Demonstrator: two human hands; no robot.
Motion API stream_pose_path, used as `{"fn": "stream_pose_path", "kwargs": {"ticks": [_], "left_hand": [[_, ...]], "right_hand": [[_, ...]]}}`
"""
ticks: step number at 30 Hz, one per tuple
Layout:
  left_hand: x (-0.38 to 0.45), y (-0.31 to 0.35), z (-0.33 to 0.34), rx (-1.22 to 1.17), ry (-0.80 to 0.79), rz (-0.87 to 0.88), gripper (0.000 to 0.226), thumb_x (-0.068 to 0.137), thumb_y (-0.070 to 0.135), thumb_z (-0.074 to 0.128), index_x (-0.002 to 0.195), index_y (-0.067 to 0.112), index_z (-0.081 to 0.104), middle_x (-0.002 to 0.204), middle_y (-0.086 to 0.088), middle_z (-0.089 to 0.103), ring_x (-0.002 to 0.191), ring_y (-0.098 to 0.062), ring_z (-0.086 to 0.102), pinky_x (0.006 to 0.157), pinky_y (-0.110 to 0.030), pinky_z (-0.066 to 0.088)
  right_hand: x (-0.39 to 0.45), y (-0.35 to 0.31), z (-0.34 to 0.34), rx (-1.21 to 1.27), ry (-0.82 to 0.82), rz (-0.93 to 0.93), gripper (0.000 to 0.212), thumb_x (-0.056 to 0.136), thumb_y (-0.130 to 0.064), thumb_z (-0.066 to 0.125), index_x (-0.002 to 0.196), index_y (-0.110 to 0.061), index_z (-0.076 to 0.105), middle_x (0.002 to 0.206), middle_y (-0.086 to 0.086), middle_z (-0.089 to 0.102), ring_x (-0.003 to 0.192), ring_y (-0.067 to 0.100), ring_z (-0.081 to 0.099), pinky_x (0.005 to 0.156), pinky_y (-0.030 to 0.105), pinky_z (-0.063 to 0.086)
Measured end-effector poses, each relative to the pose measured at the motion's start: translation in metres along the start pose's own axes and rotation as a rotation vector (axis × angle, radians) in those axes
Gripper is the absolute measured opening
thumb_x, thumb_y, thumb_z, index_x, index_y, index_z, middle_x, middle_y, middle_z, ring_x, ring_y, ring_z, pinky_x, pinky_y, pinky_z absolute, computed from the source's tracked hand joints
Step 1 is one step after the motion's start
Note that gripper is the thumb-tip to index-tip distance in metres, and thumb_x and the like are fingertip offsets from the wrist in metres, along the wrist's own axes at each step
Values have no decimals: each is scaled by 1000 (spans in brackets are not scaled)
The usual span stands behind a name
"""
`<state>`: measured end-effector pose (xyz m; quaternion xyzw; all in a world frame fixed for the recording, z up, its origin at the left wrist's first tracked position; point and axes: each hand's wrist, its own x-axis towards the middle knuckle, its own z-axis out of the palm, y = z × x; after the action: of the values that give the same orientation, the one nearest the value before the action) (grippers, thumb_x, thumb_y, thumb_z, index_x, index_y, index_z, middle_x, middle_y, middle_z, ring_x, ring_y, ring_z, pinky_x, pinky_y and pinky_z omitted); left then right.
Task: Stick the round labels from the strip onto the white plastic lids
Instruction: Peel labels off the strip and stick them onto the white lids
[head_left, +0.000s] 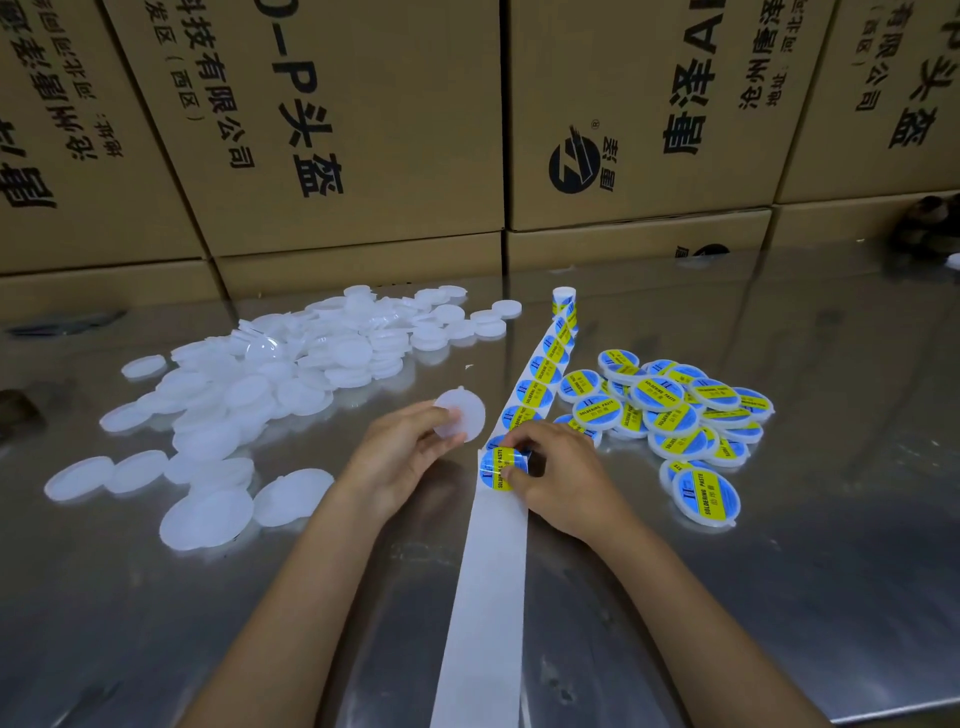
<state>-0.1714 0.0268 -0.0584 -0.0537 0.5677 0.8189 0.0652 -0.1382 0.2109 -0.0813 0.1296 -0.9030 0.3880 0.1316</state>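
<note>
So the thing to watch here is where the label (503, 466) sits relative to the blank lid (460, 415): your right hand (558, 475) has its fingers (511, 474) curled over and pinching the round blue-and-yellow label right at the peel edge of the strip (485, 597), just below center of the frame, and the lid is up and to the left of it, close by but not touching. Your left hand (402, 454) pinches that lid by its lower-left edge, thumb over the face, with the flat white side tilted toward you. The strip's long axis runs from the bottom center of the frame up and slightly right to the little roll (564, 299) standing on the surface (779, 597), so the bare backing trails toward you and the fresh labels wait further up. My guess is the next move is short: lift the label clear and swing it left and up onto the lid, right hand doing the travel since it's already on it. Can't tell how much of the label is free of the backing yet, your fingers cover that. Blank lids (249, 384) are heaped at left, finished ones (675, 410) piled right of the strip.
</note>
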Motion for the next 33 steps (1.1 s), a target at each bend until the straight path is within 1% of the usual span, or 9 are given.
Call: {"fn": "stream_pose_path", "kwargs": {"ticks": [4, 9, 11, 16, 19, 22, 25, 28, 33], "left_hand": [[0, -7, 9, 134, 55, 79, 9, 97, 9, 61, 104, 4, 65, 104, -13, 71, 83, -18, 73, 63, -25, 59], [-4, -17, 27, 177, -8, 158, 6, 102, 7, 53, 104, 4, 58, 113, -18, 67, 95, -22, 71, 82, -30, 61], [-5, -17, 28, 180, -29, 140, 6, 102, 6, 51, 101, 5, 58, 115, -18, 65, 101, -27, 69, 85, -34, 61], [-4, -15, 20, 128, -66, 95, 10, 103, 6, 49, 109, 6, 58, 126, -23, 63, 115, -39, 65, 87, -44, 60], [-6, -15, 20, 112, -75, 62, 18, 102, 3, 50, 114, 11, 61, 124, -19, 65, 106, -36, 70, 83, -41, 62], [-7, -15, 21, 110, -109, 39, 25, 102, 2, 50, 120, 13, 63, 126, -17, 66, 102, -36, 72, 82, -42, 62], [-9, -13, 22, 75, -141, 14, 31, 102, 1, 47, 125, 15, 63, 125, -16, 68, 103, -33, 72, 82, -40, 62], [-11, -13, 25, 9, -206, -38, 36, 102, 1, 44, 130, 16, 61, 121, -16, 71, 107, -33, 71, 86, -40, 61], [-15, -12, 31, -86, -267, -113, 36, 101, 7, 41, 130, 15, 61, 120, -16, 71, 105, -31, 72, 84, -38, 61]], "right_hand": [[-2, -5, -2, 32, -16, -23, 14, 82, -8, 67, 92, -14, 60, 85, -7, 65, 86, 19, 61, 92, 45, 45], [-5, -10, -2, 29, -35, 12, 17, 78, -11, 66, 77, -20, 51, 69, 1, 59, 68, 18, 50, 101, 38, 35], [-5, -12, -3, 84, -57, 53, 21, 76, -12, 66, 71, -22, 48, 66, -3, 56, 67, 16, 50, 98, 40, 38], [-1, -13, -8, 348, -13, 177, 25, 81, -7, 63, 67, -15, 43, 96, 19, 66, 96, 36, 60, 94, 52, 47], [0, -12, -11, 482, 76, 196, 29, 81, 1, 60, 66, -15, 40, 87, 8, 63, 82, 24, 56, 81, 41, 50], [1, -14, -14, 615, 113, 203, 20, 76, -6, 59, 72, -15, 42, 75, 0, 56, 71, 17, 48, 67, 31, 45], [2, -17, -16, 756, 174, 206, 23, 82, 8, 56, 81, -12, 46, 80, 9, 53, 72, 21, 51, 70, 42, 52], [2, -18, -16, 763, 216, 188, 23, 83, 11, 60, 86, -9, 49, 86, 11, 60, 75, 22, 58, 78, 48, 55], [4, -12, -8, 670, 244, 129, 28, 82, 6, 70, 85, -14, 50, 78, 3, 58, 62, 14, 53, 56, 24, 51]]}}
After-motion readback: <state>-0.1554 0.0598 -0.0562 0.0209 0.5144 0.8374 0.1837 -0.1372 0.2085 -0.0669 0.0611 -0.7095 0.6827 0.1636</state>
